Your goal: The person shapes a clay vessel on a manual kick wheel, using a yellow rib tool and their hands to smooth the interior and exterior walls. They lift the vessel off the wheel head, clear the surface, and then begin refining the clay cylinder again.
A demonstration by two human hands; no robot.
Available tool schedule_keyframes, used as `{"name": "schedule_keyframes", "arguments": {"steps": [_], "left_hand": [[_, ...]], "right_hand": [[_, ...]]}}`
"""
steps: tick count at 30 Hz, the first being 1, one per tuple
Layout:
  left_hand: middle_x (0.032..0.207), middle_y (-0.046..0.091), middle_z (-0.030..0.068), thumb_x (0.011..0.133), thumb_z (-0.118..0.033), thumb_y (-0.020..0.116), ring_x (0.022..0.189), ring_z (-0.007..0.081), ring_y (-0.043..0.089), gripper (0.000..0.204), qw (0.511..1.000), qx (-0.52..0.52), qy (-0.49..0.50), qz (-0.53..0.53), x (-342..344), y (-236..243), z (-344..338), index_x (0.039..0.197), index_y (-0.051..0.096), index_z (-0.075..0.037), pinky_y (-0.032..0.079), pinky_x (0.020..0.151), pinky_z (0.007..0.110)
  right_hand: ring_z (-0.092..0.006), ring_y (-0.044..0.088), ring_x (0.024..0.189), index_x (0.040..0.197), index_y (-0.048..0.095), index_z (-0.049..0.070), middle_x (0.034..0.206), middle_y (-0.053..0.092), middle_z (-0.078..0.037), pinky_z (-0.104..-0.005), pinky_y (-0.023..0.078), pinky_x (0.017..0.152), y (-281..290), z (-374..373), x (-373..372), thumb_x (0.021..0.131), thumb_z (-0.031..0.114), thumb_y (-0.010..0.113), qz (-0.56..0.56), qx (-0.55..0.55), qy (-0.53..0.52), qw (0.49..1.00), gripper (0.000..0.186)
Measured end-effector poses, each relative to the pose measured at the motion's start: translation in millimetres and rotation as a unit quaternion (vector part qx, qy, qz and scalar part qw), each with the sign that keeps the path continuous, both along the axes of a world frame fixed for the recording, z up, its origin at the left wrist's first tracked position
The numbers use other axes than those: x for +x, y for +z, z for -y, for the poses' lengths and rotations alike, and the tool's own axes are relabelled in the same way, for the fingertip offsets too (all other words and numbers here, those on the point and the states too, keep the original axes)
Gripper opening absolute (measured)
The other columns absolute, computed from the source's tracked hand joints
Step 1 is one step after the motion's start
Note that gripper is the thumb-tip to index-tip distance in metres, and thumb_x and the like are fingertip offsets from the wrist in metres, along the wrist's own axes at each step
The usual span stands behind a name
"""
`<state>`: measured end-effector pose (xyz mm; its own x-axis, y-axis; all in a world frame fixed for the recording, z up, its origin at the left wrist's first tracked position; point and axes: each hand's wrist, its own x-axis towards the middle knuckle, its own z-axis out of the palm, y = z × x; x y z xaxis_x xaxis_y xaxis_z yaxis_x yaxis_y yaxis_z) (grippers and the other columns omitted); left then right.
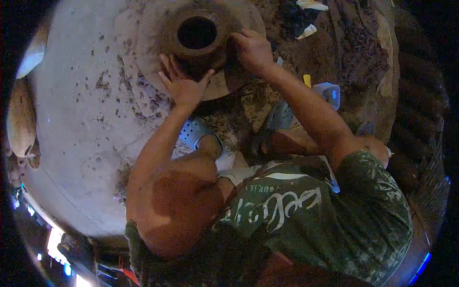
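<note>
A brown clay pot (197, 34) with a dark round mouth stands on a flat round slab (152, 48) at the top middle of the head view. My left hand (182, 85) lies flat against the pot's near side, fingers spread. On the pot's right side rests my right hand (252, 48), fingers curled over the wall. Both forearms reach up from the lower edge. Each hand presses the pot and carries no tool.
A pale concrete floor (81, 124) with dark clay spots lies to the left. Rounded clay vessels (21, 119) line the left rim. A small white container (330, 92) and a yellow scrap (307, 79) sit right of my arm, among dark earth (354, 52).
</note>
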<state>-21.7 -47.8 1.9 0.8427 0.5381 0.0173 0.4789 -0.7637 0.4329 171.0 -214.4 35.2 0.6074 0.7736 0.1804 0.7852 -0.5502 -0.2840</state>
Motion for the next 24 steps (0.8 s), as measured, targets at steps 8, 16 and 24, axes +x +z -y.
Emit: {"name": "schedule_keyframes", "arguments": {"steps": [8, 16, 24], "left_hand": [[0.158, -0.023, 0.0368, 0.072, -0.059, 0.082, 0.150, 0.0495, -0.018, 0.142, 0.979, -0.199, -0.032, -0.040, -14, 7, 47, 0.155, -0.012, 0.008, -0.001, 0.122, 0.059], [0.152, -0.033, 0.0406, 0.076, -0.061, 0.080, 0.148, 0.0497, -0.021, 0.136, 0.869, -0.444, -0.175, -0.127, -9, 51, 52, 0.158, -0.010, 0.000, 0.008, 0.124, 0.051], [0.154, -0.029, 0.0404, 0.078, -0.064, 0.076, 0.150, 0.0454, -0.017, 0.131, 0.839, -0.491, -0.206, -0.107, -8, 38, 57, 0.158, -0.003, 0.003, 0.006, 0.124, 0.049]], "right_hand": [[-0.0371, 0.066, 0.099, 0.118, 0.069, 0.016, 0.111, 0.068, -0.011, -0.0464, 0.056, 0.082, 6, 1, -10, 0.084, 0.010, 0.062, -0.039, -0.009, -0.035, 0.999, 0.035], [-0.0379, 0.067, 0.096, 0.120, 0.067, 0.014, 0.113, 0.068, -0.011, -0.0481, 0.056, 0.081, -1, 14, -12, 0.083, 0.010, 0.062, -0.053, -0.022, -0.029, 0.998, 0.038], [-0.0386, 0.067, 0.097, 0.114, 0.068, 0.009, 0.111, 0.066, -0.017, -0.0484, 0.055, 0.082, 18, 9, -38, 0.080, 0.009, 0.066, -0.068, -0.008, -0.011, 0.998, 0.034]]}}
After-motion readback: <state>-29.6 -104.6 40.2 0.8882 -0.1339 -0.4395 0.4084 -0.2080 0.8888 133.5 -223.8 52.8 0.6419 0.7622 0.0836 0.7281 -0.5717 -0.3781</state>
